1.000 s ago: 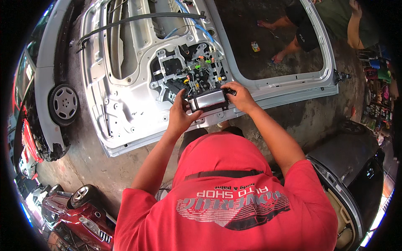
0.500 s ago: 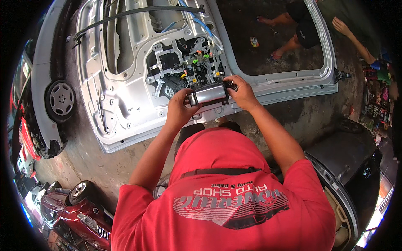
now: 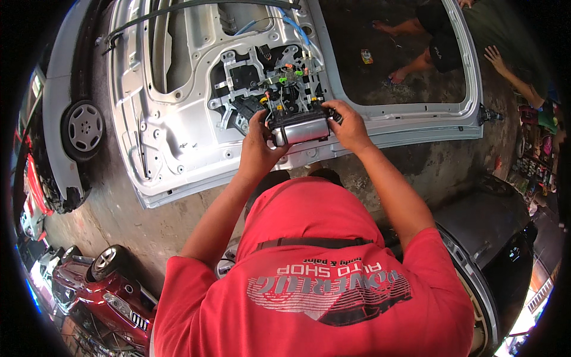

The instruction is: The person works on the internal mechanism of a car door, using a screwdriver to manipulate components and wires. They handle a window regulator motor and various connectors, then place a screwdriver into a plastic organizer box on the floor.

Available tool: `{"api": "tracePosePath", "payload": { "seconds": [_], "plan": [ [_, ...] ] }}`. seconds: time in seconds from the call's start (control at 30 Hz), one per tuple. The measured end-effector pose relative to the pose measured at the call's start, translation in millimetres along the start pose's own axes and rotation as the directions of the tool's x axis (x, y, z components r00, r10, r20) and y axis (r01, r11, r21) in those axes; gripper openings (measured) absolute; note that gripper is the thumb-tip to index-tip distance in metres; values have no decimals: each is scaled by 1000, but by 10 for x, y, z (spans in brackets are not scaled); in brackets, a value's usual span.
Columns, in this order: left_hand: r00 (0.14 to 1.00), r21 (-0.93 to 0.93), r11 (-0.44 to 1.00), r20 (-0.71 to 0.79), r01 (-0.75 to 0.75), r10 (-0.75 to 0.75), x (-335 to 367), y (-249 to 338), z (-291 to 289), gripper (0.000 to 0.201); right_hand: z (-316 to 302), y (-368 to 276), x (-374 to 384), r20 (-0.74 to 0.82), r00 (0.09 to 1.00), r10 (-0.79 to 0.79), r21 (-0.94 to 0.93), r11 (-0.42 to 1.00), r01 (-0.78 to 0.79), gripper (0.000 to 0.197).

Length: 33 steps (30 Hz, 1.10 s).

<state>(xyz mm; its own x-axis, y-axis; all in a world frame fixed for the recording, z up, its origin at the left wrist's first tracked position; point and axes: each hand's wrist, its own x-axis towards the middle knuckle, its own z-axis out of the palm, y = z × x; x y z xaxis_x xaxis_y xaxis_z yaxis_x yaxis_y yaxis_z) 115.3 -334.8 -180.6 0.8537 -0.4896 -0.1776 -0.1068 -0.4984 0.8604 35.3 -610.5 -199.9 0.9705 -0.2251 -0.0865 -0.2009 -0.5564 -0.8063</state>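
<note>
- Tilted slightly since half a second ago, the silver-faced black housing (image 3: pixel 302 132) now shows more of its black upper side, and the glare on its silver face has dulled.
- Both hands have kept their places at its two ends; the housing sits between them, just in front of the torso in the red shirt (image 3: pixel 321 285).
- Left hand (image 3: pixel 260 146): partly closed on the housing's left end, thumb along the near lower edge, fingers up its side.
- Right hand (image 3: pixel 350 126): partly closed on the right end, fingers bent over the upper corner by a small black projection; the thumb's exact contact is hard to see.
- Held over the near edge of a silver vehicle door panel (image 3: pixel 184 134), the housing lies right beside the latch mechanism (image 3: pixel 291 92) in the panel's opening; whether the two are joined cannot be told.
- Green and orange clips mark the mechanism, and a blue sleeved cable (image 3: pixel 295 27) runs up from its far side.
- Past the panel's window opening, another person's hand (image 3: pixel 493 58) has come lower than in the earlier frame, its fingers spread.
- Seen through that opening, a small packet (image 3: pixel 366 56) lies on the floor, unmoved.
</note>
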Motion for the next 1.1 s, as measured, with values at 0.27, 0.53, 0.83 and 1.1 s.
{"api": "tracePosePath", "payload": {
  "seconds": [0.27, 0.53, 0.83, 1.1],
  "plan": [
    [999, 24, 999, 37, -30, 29, 130, 169, -76, 101, -196, -10, 44, 23, 1000, -5, 19, 1000, 5, 41],
    [985, 17, 995, 140, -101, 98, 643, 659, -698, 56, -500, -320, 511, -34, 999, -39, 92, 995, 42, 34],
    [919, 84, 916, -1, -393, 394, 934, 1115, -938, 52, -845, -714, 805, -166, 949, -268, -33, 963, 267, 39],
    [960, 159, 953, 153, -257, 233, 715, 425, -561, 57, -237, -36, 477, -103, 990, -91, -3, 996, 91, 40]
  ]
}}
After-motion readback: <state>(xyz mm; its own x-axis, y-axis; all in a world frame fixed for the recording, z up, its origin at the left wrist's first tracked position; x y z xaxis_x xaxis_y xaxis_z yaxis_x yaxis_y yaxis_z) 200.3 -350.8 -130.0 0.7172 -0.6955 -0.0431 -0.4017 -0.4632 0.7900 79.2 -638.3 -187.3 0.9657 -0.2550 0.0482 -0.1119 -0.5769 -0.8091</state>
